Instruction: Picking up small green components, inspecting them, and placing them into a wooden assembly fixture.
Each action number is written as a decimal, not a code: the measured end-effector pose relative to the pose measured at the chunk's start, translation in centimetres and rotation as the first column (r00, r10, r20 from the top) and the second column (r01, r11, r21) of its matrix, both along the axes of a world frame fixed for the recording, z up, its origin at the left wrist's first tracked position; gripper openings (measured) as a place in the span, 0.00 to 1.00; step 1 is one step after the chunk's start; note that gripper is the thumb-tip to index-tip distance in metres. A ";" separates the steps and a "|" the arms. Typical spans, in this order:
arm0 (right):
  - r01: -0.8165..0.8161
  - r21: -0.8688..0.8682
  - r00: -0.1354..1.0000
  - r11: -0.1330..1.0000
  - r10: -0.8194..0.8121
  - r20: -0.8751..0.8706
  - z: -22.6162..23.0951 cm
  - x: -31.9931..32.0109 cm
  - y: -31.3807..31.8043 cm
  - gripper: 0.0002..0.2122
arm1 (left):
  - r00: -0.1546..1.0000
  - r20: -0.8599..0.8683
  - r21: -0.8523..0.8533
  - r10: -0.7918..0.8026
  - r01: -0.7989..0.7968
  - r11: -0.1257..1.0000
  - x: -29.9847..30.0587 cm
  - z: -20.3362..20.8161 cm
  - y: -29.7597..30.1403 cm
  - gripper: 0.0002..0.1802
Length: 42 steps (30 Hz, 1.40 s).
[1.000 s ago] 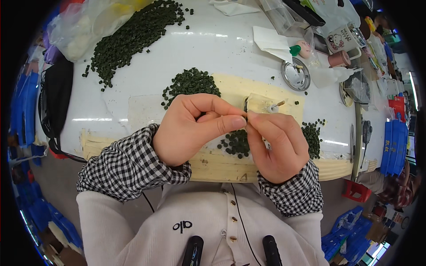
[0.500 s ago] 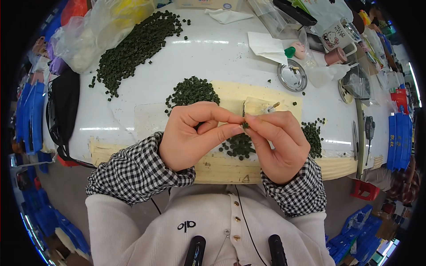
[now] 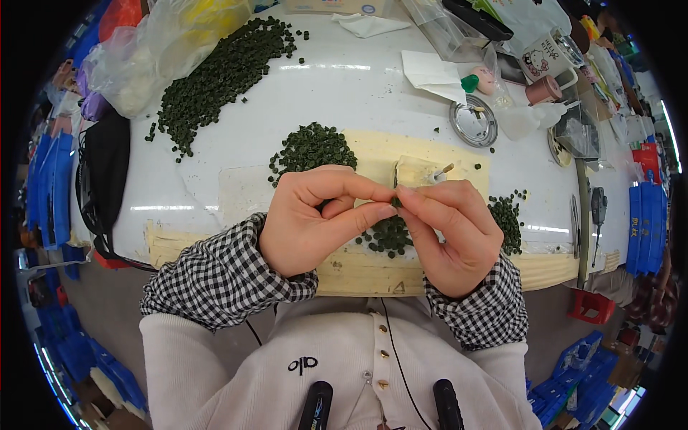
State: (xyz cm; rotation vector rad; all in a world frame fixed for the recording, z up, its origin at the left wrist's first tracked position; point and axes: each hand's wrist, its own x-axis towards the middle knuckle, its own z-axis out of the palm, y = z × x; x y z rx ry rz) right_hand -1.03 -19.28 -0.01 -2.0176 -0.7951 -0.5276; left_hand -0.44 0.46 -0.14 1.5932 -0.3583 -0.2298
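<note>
My left hand (image 3: 307,221) and my right hand (image 3: 460,228) meet over the front of the table. Thumb and index finger of each pinch a small dark green piece (image 3: 396,203), mostly hidden by the fingertips. Beneath them lies a small heap of dark green round pieces (image 3: 390,238). A bigger heap of such pieces (image 3: 312,145) sits just beyond my left hand, and another (image 3: 507,218) lies right of my right hand. Behind the fingertips stands a cream-coloured block (image 3: 417,170) with a short stick poking out beside it.
A large spread of green pieces (image 3: 215,82) covers the far left, beside clear plastic bags (image 3: 140,72) and a black face mask (image 3: 106,168). At right are a round metal lid (image 3: 473,123), a mug (image 3: 542,59), a pink spool (image 3: 543,90) and a screwdriver (image 3: 598,211).
Both hands keep their pinch in nearly the same place. The green piece between the fingertips shows a little less than before.
</note>
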 end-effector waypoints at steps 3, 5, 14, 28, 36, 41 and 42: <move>-0.020 0.029 0.996 0.999 0.022 -0.082 0.1 0.0 -0.1 0.15 | 1.000 0.013 -0.003 0.008 -0.008 1.000 0.0 0.0 0.0 0.09; -0.015 0.047 0.990 0.999 0.022 -0.142 0.2 -0.1 -0.1 0.15 | 0.999 0.034 -0.007 0.007 -0.007 1.000 0.0 -0.1 0.0 0.09; 0.012 0.129 0.981 0.992 0.014 -0.195 0.1 -0.2 0.0 0.10 | 0.997 0.081 0.041 0.010 -0.014 0.999 0.1 0.1 0.0 0.11; 0.016 0.126 0.978 0.992 0.011 -0.209 0.3 -0.4 0.0 0.11 | 0.989 0.145 0.056 0.000 -0.008 0.998 0.2 -0.3 0.1 0.10; -0.001 0.121 0.978 0.993 0.026 -0.206 0.3 -0.4 0.0 0.11 | 0.991 0.131 0.036 0.015 -0.020 0.999 0.2 -0.4 0.1 0.10; -0.002 0.124 0.977 0.992 0.028 -0.213 0.2 -0.4 0.1 0.10 | 0.987 0.160 0.055 0.028 -0.038 0.998 0.1 -0.3 0.1 0.09; -0.002 0.123 0.975 0.992 0.029 -0.220 0.3 -0.4 0.1 0.10 | 0.986 0.166 0.058 0.028 -0.039 0.998 0.1 -0.3 0.1 0.09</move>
